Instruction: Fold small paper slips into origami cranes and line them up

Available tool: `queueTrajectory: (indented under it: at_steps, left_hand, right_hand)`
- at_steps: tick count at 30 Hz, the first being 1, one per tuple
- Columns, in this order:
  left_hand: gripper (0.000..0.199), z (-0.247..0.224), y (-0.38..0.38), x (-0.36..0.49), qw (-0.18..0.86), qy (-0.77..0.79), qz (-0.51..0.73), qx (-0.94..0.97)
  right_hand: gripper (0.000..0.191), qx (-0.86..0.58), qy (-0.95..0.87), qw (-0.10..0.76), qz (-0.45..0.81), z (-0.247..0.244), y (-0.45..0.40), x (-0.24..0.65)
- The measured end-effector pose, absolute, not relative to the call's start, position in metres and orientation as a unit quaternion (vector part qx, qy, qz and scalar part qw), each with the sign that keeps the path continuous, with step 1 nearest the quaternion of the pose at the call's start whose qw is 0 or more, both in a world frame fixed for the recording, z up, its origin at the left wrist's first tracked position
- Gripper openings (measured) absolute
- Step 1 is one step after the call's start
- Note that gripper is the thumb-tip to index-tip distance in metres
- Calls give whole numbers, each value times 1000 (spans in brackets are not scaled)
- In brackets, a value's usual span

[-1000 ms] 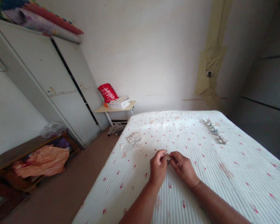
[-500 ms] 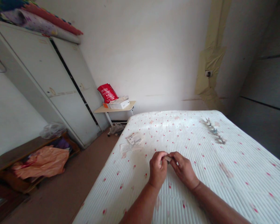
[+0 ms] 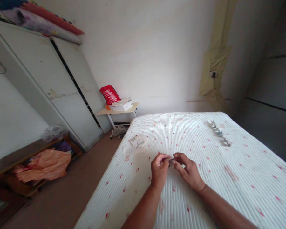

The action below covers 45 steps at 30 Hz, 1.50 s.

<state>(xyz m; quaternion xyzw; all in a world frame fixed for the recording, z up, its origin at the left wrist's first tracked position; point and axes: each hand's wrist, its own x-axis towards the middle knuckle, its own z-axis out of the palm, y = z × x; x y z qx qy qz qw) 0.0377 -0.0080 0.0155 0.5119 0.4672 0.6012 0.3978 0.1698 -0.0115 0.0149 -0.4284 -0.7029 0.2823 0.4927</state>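
Over the white quilted bed cover with red dots, my left hand pinches a small dark grey piece between thumb and fingertips. My right hand meets it from the other side, thumb and fingers closed on the same piece. What the piece is cannot be made out. Ahead and to the left lie printed paper slips. A row of several small greyish figures stands at the back right of the bed.
Beyond the bed's far left corner is a small table with a red bag and a white box. A grey cabinet stands at the left. Orange cloth lies on a low wooden unit.
The piece has turned between my fingertips and looks darker and more upright. My left hand has shifted slightly left, and my right fingers have spread a little from it.
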Motion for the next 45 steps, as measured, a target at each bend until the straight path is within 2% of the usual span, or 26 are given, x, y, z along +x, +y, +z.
queueTrajectory:
  at_steps: [8, 19, 29, 38, 45]
  left_hand:
    - [14, 18, -7, 38, 487, 448, 616, 427]
    - [14, 17, -8, 38, 496, 446, 598, 445]
    - [17, 20, -10, 39, 502, 447, 584, 455]
    - [10, 17, -7, 39, 506, 445, 564, 477]
    - [17, 16, -8, 38, 494, 437, 545, 518]
  right_hand:
    - [27, -439, -537, 547, 469, 18, -3, 170]
    - [22, -368, -475, 521, 607, 13, -2, 172]
    - [17, -343, -469, 518, 627, 3, 3, 174]
    - [13, -335, -556, 504, 569, 7, 6, 180]
    - [15, -325, -564, 487, 582, 12, 6, 188]
